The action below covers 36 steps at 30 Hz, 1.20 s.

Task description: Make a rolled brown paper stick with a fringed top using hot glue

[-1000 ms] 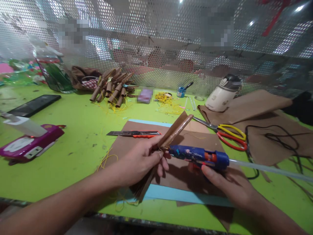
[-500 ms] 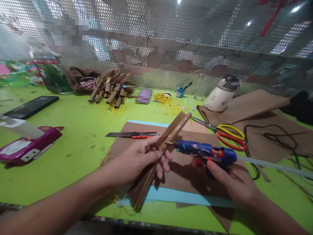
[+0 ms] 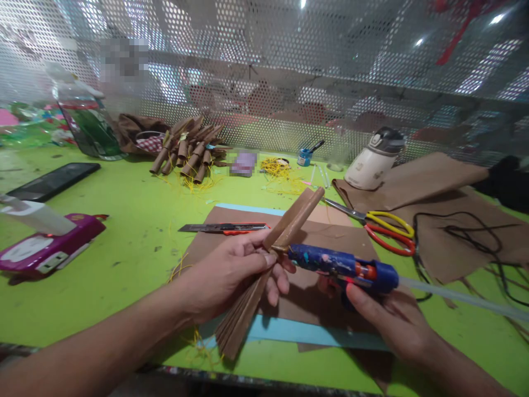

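My left hand [image 3: 231,273] is closed around a folded brown paper piece [image 3: 295,218], rolled at its upper end and fanned out below my fingers. My right hand [image 3: 384,317] grips a blue hot glue gun [image 3: 343,264] with an orange band. The gun's nozzle touches the brown paper beside my left thumb. A clear glue stick [image 3: 463,298] juts out of the gun's back toward the right. Both hands hover over brown paper sheets [image 3: 330,237] that lie on a light blue sheet [image 3: 306,331].
On the green table [image 3: 132,220] lie a box cutter [image 3: 225,227], yellow-and-red scissors [image 3: 380,226], a pile of rolled brown paper pieces [image 3: 190,149], a black phone [image 3: 52,181], a pink device [image 3: 45,245], a white iron [image 3: 374,157] and a black cord [image 3: 454,231]. Perforated metal screen behind.
The glue gun's nozzle drew back to the right, then returned to the brown paper by my left thumb. My left hand turned the paper a little, spreading its lower end.
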Tool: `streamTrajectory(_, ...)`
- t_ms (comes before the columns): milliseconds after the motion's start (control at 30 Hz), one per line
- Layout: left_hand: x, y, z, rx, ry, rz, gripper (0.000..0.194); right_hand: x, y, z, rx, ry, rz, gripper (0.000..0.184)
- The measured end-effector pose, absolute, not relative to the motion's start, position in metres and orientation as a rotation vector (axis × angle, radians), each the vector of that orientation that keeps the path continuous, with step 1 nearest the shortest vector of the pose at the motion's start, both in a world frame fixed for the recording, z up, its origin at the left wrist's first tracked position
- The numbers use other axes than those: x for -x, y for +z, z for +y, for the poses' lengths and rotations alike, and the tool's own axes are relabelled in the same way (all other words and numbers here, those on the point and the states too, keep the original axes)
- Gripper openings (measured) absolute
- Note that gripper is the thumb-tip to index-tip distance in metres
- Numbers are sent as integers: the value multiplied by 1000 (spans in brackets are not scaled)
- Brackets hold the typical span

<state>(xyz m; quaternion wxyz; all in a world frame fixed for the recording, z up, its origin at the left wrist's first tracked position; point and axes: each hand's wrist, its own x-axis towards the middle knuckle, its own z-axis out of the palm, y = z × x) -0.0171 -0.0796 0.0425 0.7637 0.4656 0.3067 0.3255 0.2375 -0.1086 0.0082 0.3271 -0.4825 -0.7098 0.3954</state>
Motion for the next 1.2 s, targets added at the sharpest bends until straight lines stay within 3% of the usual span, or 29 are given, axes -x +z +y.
streamTrajectory(533,18,44,-81,-1036,656,672,19,-246,13,-93,1200,832,-1815,28)
streamTrajectory(867,17,45,-81,-1094,670,735,19,-233,12,-111,1201,884,-1974,27)
streamTrajectory(1200,17,45,-80,-1138,629,749,22,-246,17,-90,1259,647,-1880,26)
